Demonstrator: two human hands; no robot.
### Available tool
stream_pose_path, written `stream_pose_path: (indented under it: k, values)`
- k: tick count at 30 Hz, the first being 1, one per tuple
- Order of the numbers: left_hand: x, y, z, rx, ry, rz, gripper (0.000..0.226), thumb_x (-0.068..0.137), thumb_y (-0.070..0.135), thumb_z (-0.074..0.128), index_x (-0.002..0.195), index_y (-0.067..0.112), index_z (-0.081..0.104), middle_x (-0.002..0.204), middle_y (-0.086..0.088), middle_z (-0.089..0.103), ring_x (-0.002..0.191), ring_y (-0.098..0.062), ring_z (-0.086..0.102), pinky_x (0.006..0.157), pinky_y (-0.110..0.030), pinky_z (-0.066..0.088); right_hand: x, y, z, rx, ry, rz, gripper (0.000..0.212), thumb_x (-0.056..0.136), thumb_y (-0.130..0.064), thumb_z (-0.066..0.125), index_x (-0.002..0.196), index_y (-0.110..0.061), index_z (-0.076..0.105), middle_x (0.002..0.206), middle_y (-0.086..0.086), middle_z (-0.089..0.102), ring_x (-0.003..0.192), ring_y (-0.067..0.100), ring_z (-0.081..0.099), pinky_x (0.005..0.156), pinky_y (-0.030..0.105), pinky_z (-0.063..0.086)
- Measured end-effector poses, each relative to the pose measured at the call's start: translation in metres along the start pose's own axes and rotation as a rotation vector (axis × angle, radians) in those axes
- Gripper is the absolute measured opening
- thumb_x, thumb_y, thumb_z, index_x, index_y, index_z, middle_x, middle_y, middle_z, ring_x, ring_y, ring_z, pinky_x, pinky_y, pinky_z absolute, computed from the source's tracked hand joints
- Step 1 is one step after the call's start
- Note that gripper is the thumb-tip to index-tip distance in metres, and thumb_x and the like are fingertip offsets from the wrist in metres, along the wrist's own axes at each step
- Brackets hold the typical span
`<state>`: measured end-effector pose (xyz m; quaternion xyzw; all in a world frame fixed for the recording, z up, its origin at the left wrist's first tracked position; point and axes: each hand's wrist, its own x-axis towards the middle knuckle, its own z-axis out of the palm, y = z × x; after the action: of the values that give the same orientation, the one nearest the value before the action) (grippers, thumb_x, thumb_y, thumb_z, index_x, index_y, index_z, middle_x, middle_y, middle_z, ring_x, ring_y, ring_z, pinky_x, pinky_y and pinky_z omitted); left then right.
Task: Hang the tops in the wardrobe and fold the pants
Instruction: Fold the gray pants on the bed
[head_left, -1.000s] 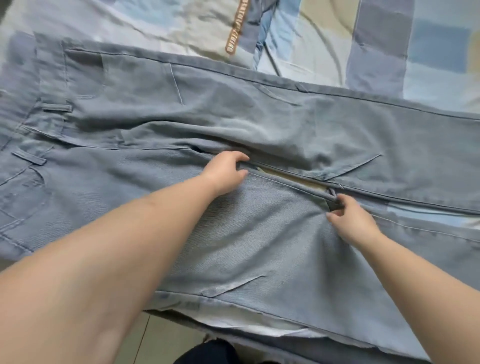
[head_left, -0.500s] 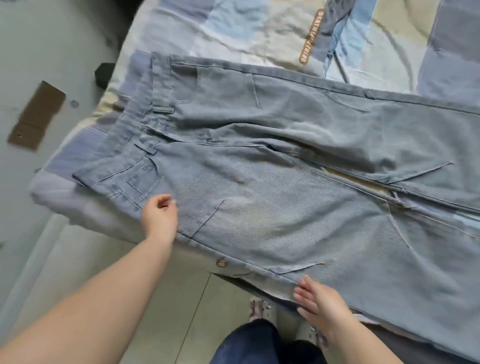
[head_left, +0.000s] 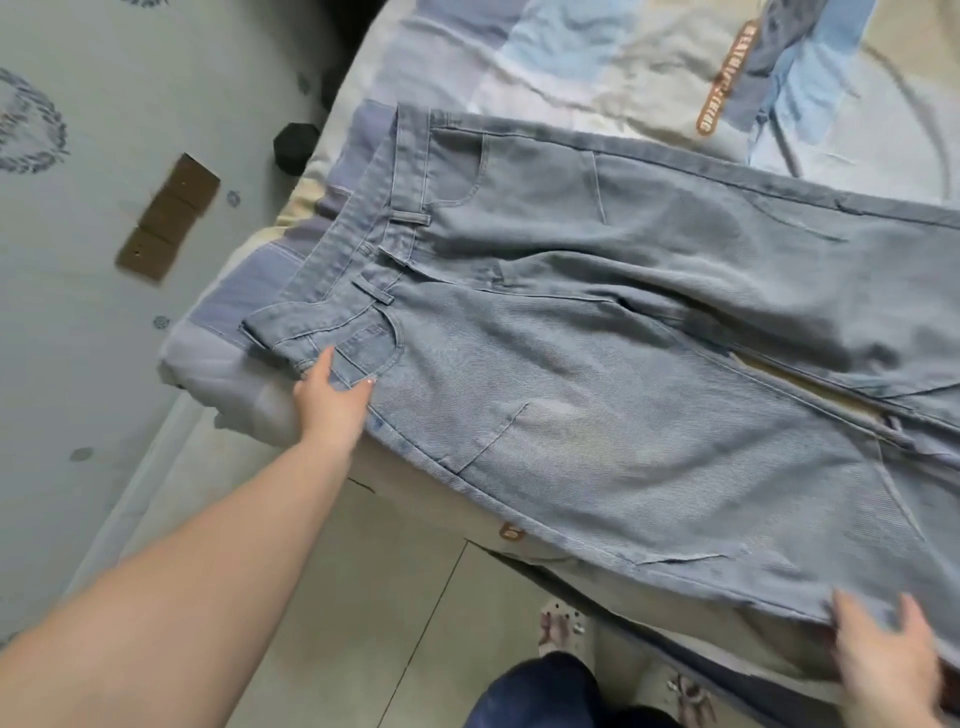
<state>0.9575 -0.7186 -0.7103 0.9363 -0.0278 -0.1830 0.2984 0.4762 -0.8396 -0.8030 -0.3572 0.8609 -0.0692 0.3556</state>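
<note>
1. The jeans (head_left: 649, 395) lay spread flat on the bed (head_left: 571, 67), waistband toward the left corner and both legs running off to the right, the near leg along the bed's near edge.
2. The denim looked soft but fairly heavy: a limp cloth that would sag and drag rather than hold a shape, rough enough not to slip, and in no way fragile.
3. The thick seamed parts, the waistband and the outer side seam, seemed the surest places to take hold, since a pinch of the single layer would only pull up a wrinkle.
4. The left hand (head_left: 332, 400) rested at the near waistband corner by the front pocket, its fingers (head_left: 321, 366) straight and spread on the cloth, gripping nothing.
5. The right hand (head_left: 883, 660) was at the near edge of the leg further down, blurred; its fingers (head_left: 844, 610) looked extended against the hem edge, and whether they pinched the cloth could not be told.
6. With hands at those two points, the near leg probably could be lifted over onto the far one.
7. A patchwork quilt covered the bed, and beyond it lay grey floor (head_left: 78, 312) with a brown cardboard strip (head_left: 166, 223).
</note>
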Motion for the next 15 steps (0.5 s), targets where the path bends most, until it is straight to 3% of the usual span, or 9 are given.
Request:
stream_pose_path:
  k: [5,10,15]
  values:
    - [0.005,0.032,-0.005,0.075,-0.023,0.058,0.073,0.083,0.024,0.072,0.146,0.016,0.036,0.148,-0.013,0.036,0.133,-0.024,0.040,0.110,-0.028,0.029,0.028,-0.031,-0.046,-0.143,0.024,-0.135,0.051,0.085,-0.025,0.065,0.132,-0.010,0.052,0.135,0.022,0.052,0.123,0.041,0.048,0.107,0.048,0.035]
    - [0.002,0.080,-0.007,0.081,0.032,0.067,0.070,0.085,0.027,0.068,0.146,0.014,0.037,0.150,-0.012,0.036,0.135,-0.025,0.039,0.111,-0.029,0.027,0.036,-0.073,-0.076,-0.029,0.061,-0.213,0.046,0.085,-0.031,0.063,0.129,-0.018,0.058,0.126,0.018,0.060,0.115,0.038,0.053,0.099,0.043,0.040]
    - [-0.009,0.126,-0.002,0.072,0.026,0.130,0.066,0.087,0.022,0.065,0.145,0.010,0.037,0.149,-0.010,0.040,0.135,-0.023,0.040,0.113,-0.028,0.028,0.041,-0.117,-0.111,0.037,-0.225,-0.246,0.056,0.084,-0.029,0.066,0.137,-0.023,0.049,0.130,0.007,0.057,0.112,0.030,0.060,0.100,0.044,0.044]
